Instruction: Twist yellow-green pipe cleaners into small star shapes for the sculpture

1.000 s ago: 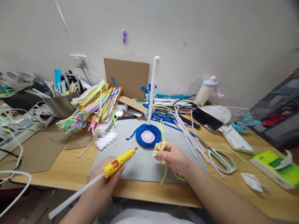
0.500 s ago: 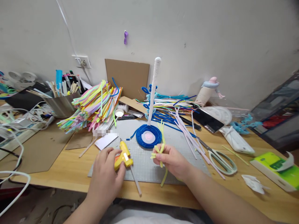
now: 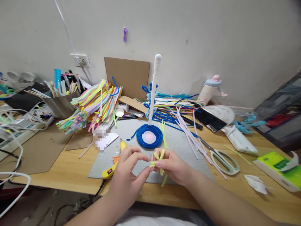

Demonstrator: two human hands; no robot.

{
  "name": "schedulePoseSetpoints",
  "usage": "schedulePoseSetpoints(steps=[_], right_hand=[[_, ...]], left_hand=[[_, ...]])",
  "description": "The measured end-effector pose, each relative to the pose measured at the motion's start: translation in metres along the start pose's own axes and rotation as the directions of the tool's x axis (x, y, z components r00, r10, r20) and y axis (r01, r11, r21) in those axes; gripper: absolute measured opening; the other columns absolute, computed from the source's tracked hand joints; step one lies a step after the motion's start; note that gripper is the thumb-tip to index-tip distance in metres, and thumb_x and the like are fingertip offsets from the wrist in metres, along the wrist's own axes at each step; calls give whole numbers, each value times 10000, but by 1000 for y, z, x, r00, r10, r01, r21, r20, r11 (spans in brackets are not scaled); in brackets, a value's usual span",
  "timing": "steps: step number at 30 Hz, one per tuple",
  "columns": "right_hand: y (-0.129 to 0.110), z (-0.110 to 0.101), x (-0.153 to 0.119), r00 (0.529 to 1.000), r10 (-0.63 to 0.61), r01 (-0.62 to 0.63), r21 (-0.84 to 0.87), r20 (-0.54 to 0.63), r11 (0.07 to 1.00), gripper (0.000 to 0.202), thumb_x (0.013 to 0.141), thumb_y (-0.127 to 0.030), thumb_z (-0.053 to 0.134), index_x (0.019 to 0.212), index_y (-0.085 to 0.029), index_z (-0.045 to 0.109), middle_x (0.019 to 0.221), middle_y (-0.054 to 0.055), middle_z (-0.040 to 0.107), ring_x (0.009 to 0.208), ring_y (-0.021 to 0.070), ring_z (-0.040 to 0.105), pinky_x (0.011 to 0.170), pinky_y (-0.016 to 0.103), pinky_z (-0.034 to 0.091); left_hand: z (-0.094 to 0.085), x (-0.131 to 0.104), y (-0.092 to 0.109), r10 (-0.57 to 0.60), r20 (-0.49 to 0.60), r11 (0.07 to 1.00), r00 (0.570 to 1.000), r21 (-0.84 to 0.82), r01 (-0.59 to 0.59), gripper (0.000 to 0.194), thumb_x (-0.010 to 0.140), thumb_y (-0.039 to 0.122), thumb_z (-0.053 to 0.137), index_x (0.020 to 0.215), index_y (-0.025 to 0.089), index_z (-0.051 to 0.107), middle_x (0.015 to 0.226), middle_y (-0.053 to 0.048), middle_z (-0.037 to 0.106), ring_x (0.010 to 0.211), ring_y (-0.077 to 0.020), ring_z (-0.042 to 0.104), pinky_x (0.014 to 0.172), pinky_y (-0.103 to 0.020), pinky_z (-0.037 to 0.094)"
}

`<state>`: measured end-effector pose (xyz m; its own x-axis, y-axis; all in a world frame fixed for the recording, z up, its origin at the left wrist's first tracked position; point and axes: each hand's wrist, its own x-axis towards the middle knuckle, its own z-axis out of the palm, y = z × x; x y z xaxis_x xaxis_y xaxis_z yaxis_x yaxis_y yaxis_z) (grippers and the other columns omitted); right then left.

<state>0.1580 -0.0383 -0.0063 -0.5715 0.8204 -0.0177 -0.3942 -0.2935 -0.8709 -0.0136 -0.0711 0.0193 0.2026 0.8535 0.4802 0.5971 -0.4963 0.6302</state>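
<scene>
My right hand [image 3: 175, 165] pinches a small yellow-green pipe cleaner shape [image 3: 161, 154] with several short arms spreading from its middle. My left hand [image 3: 128, 175] reaches in from the other side, its thumb and fingertips closed about the left end of that shape. Under and behind my left hand lies a yellow glue gun [image 3: 108, 172], largely covered. Beyond both hands stands a blue coiled base [image 3: 140, 138] with a pale pink and white centre. A white wrapped post [image 3: 154, 88] rises behind it, with blue loops along its side. Loose yellow pipe cleaners [image 3: 163, 130] lie near my right hand.
A grey cutting mat [image 3: 188, 166] lies under the work. Scissors [image 3: 225, 161], lilac pipe cleaners [image 3: 185, 131] and a black phone [image 3: 209, 119] are to the right. A colourful pipe cleaner bundle [image 3: 96, 103] and a metal holder [image 3: 62, 106] of sticks stand left.
My left hand has left the glue gun and moved right to the yellow-green pipe cleaner shape. The glue gun now lies turned on the mat. My right hand keeps its hold.
</scene>
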Motion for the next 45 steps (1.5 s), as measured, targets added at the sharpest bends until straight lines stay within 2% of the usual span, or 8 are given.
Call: schedulePoseSetpoints(steps=[11, 17, 25, 39, 45], right_hand=[[0, -1, -2, 999, 7, -4, -66, 32, 998, 242, 689, -293, 718, 686, -160, 515, 629, -27, 522, 543, 76, 440, 507, 204, 312], [1, -4, -2, 999, 5, -1, -86, 52, 996, 236, 689, -277, 718, 689, -151, 519, 644, -26, 523, 533, 70, 439, 508, 205, 307], [2, -4, -2, 998, 9, -2, -124, 57, 992, 219, 688, -273, 717, 689, -152, 534, 626, -31, 520, 537, 73, 437, 525, 211, 317], [-1, -4, -1, 998, 18, -5, -184, 68, 983, 227, 694, -289, 707, 679, -149, 529, 625, -25, 530, 542, 75, 448, 523, 210, 325], [-2, -3, -1, 997, 17, -3, -186, 71, 982, 221, 700, -279, 701, 679, -145, 527, 632, -18, 535, 548, 77, 450, 533, 213, 328]], left_hand=[[0, 3, 2, -146, 107, 966, 984, -198, 165, 78, 744, 281, 638, 754, 205, 652, 858, -36, 548, 862, -172, 544, 777, -288, 433], [2, 4, 0, -187, 124, 950, 974, -230, 212, 65, 719, 268, 664, 727, 204, 656, 855, -30, 556, 858, -167, 548, 785, -286, 427], [-1, 5, 1, -180, 113, 952, 977, -232, 202, 51, 698, 255, 679, 706, 205, 671, 823, -31, 574, 826, -171, 560, 765, -294, 438], [-5, 2, -2, -63, 78, 988, 995, -136, 73, 39, 738, 246, 650, 729, 218, 674, 785, -23, 537, 782, -154, 539, 708, -270, 435], [-5, 2, -2, -61, 73, 992, 995, -103, 68, 43, 736, 235, 649, 705, 206, 656, 812, -29, 548, 817, -162, 543, 729, -274, 434]])
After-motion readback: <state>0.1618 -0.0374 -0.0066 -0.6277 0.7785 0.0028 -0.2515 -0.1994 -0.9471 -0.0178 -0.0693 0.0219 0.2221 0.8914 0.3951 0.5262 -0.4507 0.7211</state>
